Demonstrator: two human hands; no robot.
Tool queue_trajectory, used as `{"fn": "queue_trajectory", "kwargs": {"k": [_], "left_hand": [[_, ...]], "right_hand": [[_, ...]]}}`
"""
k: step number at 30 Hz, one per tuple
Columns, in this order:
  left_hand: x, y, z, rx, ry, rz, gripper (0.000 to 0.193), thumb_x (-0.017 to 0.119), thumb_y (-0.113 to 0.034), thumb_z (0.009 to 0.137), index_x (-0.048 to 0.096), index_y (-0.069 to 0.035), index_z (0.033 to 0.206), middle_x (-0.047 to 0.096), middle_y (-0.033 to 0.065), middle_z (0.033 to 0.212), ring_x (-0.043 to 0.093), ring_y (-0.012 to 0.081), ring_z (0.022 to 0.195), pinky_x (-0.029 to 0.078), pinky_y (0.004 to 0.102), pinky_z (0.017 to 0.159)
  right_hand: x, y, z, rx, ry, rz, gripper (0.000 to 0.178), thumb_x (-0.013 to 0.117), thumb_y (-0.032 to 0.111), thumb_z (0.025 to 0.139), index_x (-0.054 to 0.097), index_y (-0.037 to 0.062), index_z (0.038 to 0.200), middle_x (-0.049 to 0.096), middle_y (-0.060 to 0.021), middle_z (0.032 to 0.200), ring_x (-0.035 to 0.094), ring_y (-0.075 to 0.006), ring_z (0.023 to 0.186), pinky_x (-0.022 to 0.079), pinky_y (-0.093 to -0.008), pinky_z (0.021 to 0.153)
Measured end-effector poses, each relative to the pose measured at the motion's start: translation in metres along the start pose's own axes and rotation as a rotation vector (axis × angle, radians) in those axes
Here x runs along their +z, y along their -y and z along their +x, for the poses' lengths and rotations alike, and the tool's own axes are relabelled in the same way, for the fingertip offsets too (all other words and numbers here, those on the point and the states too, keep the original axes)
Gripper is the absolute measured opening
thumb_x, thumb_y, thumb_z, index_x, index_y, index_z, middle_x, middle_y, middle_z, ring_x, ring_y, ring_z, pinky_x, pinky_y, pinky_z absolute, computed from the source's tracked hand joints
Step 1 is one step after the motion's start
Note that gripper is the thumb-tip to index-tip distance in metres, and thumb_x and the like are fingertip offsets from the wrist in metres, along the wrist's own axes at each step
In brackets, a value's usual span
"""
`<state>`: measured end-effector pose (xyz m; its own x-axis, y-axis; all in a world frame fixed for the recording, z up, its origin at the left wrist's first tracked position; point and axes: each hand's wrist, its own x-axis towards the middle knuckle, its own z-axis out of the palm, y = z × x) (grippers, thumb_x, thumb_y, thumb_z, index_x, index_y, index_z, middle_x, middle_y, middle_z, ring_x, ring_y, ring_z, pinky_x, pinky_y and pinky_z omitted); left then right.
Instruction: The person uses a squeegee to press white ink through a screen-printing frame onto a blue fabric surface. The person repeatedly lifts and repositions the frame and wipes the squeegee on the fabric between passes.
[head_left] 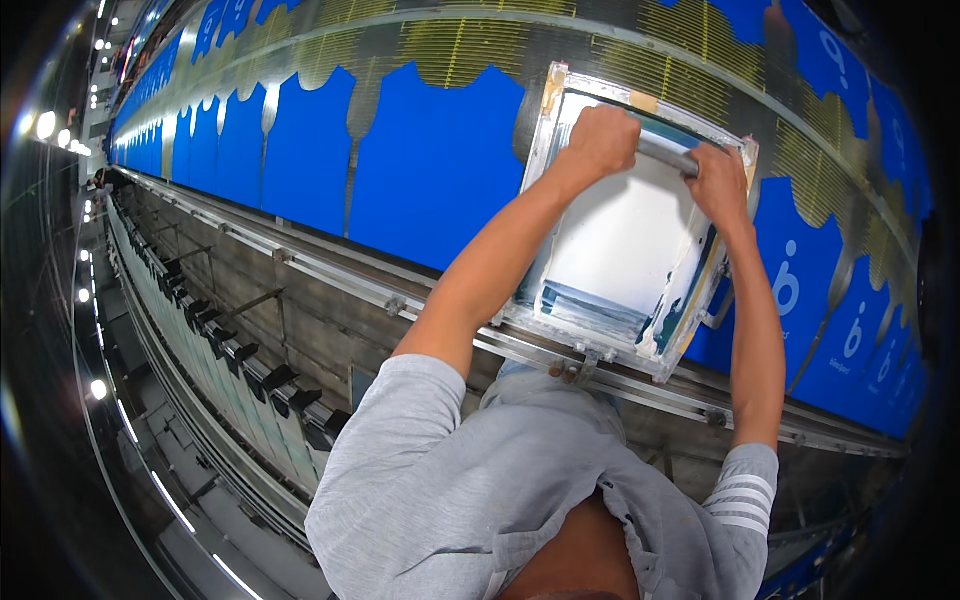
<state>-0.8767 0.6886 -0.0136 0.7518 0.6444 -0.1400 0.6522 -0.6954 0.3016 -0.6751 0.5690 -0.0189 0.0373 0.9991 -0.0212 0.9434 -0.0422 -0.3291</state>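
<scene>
Both my hands are closed round the grey bar of a squeegee (664, 155), near the far end of a screen printing frame (541, 140). My left hand (602, 138) grips its left part, and my right hand (720, 183) holds the right end, close to the frame's right side. White ink covers much of the mesh (612, 225), with dark teal strips along its edges and a smeared band at the near end. The frame lies over blue fabric pieces; the squeegee's blade is hidden by the bar and my hands.
Blue cut fabric panels (435, 160) lie in a long row on the table, some to the right bearing white printed marks. A metal rail (345, 283) runs along the near edge. Another table with black clamps (262, 378) stands at the lower left.
</scene>
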Motion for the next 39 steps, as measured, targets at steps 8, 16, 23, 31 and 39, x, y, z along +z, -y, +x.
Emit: {"fn": "queue_trajectory", "kwargs": {"k": [8,16,23,31,39], "left_hand": [[0.04,-0.04,-0.152,0.012,-0.094,-0.081,0.023,0.067,-0.007,0.066,0.073,-0.01,0.088,0.07,0.0074,0.086,0.069,0.0319,0.08,0.055,0.0446,0.066],[0.063,-0.081,-0.283,0.01,-0.013,-0.141,0.039,0.075,-0.008,0.06,0.074,-0.006,0.1,0.073,0.0126,0.099,0.07,0.0328,0.089,0.057,0.0435,0.076],[0.042,-0.108,-0.209,-0.103,0.539,0.018,0.039,0.068,-0.009,0.073,0.077,-0.01,0.111,0.073,0.0232,0.103,0.07,0.039,0.101,0.056,0.0485,0.09],[0.068,-0.057,-0.098,0.039,1.054,-0.174,0.064,0.089,-0.015,0.051,0.07,0.009,0.107,0.073,0.0268,0.098,0.071,0.0392,0.095,0.054,0.0423,0.084],[-0.022,-0.007,0.035,0.147,0.474,-0.052,0.023,0.069,-0.017,0.06,0.075,0.0,0.074,0.071,0.0252,0.079,0.07,0.0392,0.071,0.054,0.049,0.065]], "right_hand": [[0.025,0.067,-0.129,-0.093,-0.097,0.053,0.018,0.063,0.001,0.072,0.069,0.0076,0.088,0.061,-0.0078,0.086,0.064,-0.0263,0.091,0.039,-0.0525,0.109],[0.05,0.133,-0.262,-0.003,-0.046,0.19,0.02,0.067,0.002,0.063,0.065,0.0056,0.083,0.059,-0.0098,0.083,0.06,-0.0305,0.085,0.037,-0.0592,0.104],[0.006,0.069,-0.21,0.211,-0.139,0.578,0.057,0.079,0.04,0.083,0.067,-0.0008,0.12,0.067,-0.0198,0.121,0.061,-0.0374,0.114,0.044,-0.0486,0.104],[0.059,-0.023,-0.192,0.939,-0.381,0.724,0.041,0.061,0.034,0.095,0.064,0.0074,0.127,0.068,-0.0261,0.117,0.061,-0.0462,0.113,0.047,-0.052,0.098],[0.038,-0.019,-0.188,0.789,-0.448,0.63,0.022,0.065,0.025,0.094,0.074,0.0054,0.1,0.073,-0.0185,0.1,0.07,-0.0359,0.094,0.053,-0.0426,0.083]]}}
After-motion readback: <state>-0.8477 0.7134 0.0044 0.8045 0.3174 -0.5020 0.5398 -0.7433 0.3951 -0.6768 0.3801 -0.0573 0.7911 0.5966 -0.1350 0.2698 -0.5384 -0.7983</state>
